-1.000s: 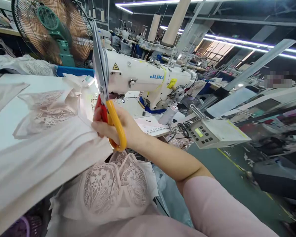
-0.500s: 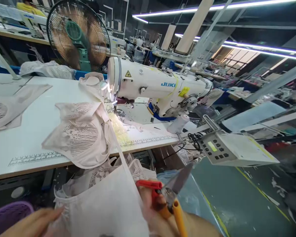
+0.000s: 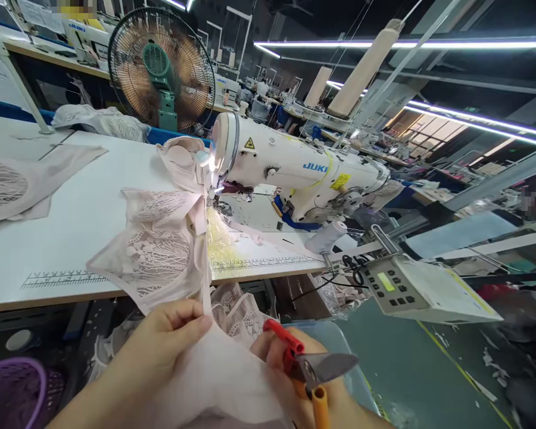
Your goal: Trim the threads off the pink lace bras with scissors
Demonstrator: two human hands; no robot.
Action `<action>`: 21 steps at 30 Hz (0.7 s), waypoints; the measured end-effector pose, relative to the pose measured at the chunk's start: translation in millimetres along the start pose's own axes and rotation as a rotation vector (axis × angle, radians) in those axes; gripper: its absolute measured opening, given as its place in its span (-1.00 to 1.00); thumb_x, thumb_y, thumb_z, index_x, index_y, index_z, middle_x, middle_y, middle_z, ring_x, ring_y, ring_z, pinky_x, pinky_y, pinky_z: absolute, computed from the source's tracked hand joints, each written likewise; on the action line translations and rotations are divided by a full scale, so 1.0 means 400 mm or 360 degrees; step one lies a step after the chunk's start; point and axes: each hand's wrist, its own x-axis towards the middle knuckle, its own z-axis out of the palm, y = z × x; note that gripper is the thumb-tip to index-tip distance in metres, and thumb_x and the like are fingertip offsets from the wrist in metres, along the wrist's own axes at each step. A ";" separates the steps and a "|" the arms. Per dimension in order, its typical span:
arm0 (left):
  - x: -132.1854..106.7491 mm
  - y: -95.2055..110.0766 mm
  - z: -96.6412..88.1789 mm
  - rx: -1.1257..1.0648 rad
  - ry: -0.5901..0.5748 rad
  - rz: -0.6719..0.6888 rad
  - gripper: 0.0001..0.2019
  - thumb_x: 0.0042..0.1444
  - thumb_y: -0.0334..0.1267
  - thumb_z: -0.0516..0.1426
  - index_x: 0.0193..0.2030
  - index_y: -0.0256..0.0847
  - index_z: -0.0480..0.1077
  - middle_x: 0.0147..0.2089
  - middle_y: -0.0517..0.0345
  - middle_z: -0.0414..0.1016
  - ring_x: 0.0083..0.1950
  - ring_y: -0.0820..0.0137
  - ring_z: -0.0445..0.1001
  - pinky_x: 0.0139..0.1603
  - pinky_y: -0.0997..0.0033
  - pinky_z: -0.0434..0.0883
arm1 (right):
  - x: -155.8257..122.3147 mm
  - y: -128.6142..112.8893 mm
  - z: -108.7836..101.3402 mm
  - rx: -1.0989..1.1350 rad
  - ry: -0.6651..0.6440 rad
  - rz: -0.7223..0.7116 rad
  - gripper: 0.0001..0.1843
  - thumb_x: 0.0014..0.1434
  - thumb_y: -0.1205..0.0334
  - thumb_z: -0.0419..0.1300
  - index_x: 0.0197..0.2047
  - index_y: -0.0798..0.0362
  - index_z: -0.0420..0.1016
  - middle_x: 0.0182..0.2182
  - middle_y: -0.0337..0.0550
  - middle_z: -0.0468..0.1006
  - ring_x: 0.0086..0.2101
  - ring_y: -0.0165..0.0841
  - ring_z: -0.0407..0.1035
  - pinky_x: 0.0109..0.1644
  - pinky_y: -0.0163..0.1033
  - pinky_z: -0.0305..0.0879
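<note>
The left hand (image 3: 161,348) had its grip pressed together, thumb and forefinger pinching the upper edge of the pale pink cloth (image 3: 226,387) where a narrow band (image 3: 204,280) ran up from it; the pull seemed meant to hold that band straight and taut. Just to the right, the right hand (image 3: 274,357) was closed round the red and yellow handles of the scissors (image 3: 315,366), whose blades lay together and pointed right, away from the fabric, probably so the tips stayed off it. The cloth lay under both hands at the near edge of the view, touching them, with the blades just beside its right edge. The band led up to a lace piece (image 3: 154,253) that hung over the near edge of the counter (image 3: 71,220), draped there likely because it was joined to the cloth below. Farther off stood the white sewing machine (image 3: 295,173), its lamp lit, with a control panel (image 3: 411,286) to the right, a fan (image 3: 161,77) far left and a purple basket (image 3: 9,393) near left.
</note>
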 end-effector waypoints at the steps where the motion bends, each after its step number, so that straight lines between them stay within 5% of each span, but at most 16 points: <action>1: -0.010 -0.003 -0.011 0.0006 -0.0001 -0.0033 -0.73 -0.03 -0.03 0.27 -0.51 -0.21 0.45 -0.56 0.31 0.34 -0.53 0.57 0.22 -0.48 0.58 0.18 | 0.009 -0.003 0.003 0.0001 0.0017 -0.0083 -0.78 0.19 0.10 0.09 -0.44 -0.01 0.22 -0.45 -0.10 0.47 -0.47 -0.33 0.35 -0.39 -0.23 0.29; 4: -0.024 0.000 -0.028 0.0148 -0.0042 -0.0069 -0.76 0.00 -0.03 0.25 -0.44 -0.17 0.50 -0.33 0.23 0.50 -0.23 0.43 0.42 -0.20 0.54 0.30 | 0.035 -0.013 0.017 -0.0041 0.0030 -0.0387 -0.86 0.13 0.23 0.12 -0.45 -0.02 0.23 -0.44 -0.14 0.52 -0.52 -0.36 0.36 -0.39 -0.25 0.32; 7: -0.021 0.014 -0.027 0.0242 -0.0200 -0.0163 -0.70 -0.01 0.02 0.24 -0.26 -0.14 0.54 -0.09 0.15 0.53 0.06 0.25 0.38 0.07 0.39 0.23 | 0.049 -0.024 0.030 -0.0013 -0.0012 -0.0488 -0.84 0.10 0.24 0.12 -0.48 -0.03 0.22 -0.51 -0.18 0.50 -0.57 -0.37 0.31 -0.41 -0.25 0.31; 14: -0.004 0.015 -0.039 0.0194 -0.0347 -0.0335 -0.68 0.00 0.04 0.22 -0.40 -0.23 0.48 -0.40 0.17 0.49 -0.34 0.37 0.38 -0.30 0.42 0.32 | 0.054 -0.043 0.013 0.0285 -0.0296 0.0062 -0.67 0.10 -0.07 0.11 -0.47 -0.02 0.19 -0.45 -0.13 0.49 -0.45 -0.32 0.38 -0.38 -0.26 0.30; 18: -0.004 -0.001 -0.035 0.0216 -0.0203 -0.0222 -0.68 -0.03 0.04 0.22 -0.45 -0.22 0.46 -0.44 0.20 0.43 -0.31 0.35 0.36 -0.25 0.42 0.31 | 0.100 -0.034 -0.082 -0.0076 -0.0512 0.0013 -0.42 0.03 -0.35 0.08 -0.27 0.06 0.32 -0.38 -0.08 0.46 -0.35 -0.29 0.37 -0.27 -0.21 0.30; 21: -0.005 -0.020 -0.022 0.0264 -0.0087 -0.0212 -0.60 -0.10 0.12 0.23 -0.53 -0.24 0.39 -0.52 0.24 0.34 -0.43 0.43 0.25 -0.36 0.46 0.23 | 0.155 -0.020 -0.160 -0.0463 -0.0951 0.0180 -0.28 0.02 -0.45 -0.04 -0.27 0.11 0.35 -0.51 -0.21 0.35 -0.51 -0.41 0.22 -0.43 -0.30 0.21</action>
